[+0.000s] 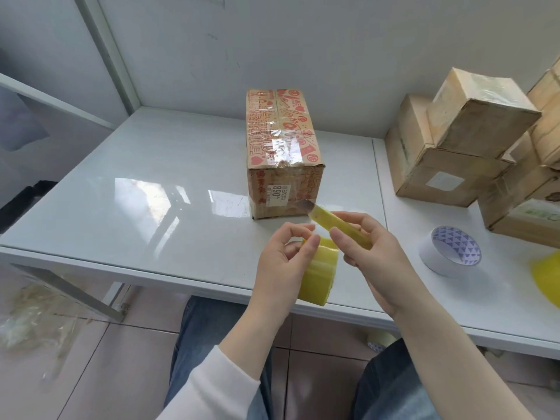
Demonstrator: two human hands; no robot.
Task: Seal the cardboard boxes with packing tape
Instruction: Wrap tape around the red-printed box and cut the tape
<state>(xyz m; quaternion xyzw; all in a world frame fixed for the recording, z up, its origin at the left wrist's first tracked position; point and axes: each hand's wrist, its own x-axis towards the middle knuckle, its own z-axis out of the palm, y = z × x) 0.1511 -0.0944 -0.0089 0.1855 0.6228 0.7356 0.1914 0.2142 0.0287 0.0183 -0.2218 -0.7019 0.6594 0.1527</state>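
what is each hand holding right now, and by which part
The left hand holds the yellow tape roll, fingers pinching its upper rim. The right hand grips the yellow utility knife by the rear of its handle, with the blade end free.

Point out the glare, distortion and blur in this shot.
Head view: window glare on the glossy table left of the printed box; its taped top glints; wide-angle stretch tilts the stacked boxes at right; floor plastic at lower left looks soft.
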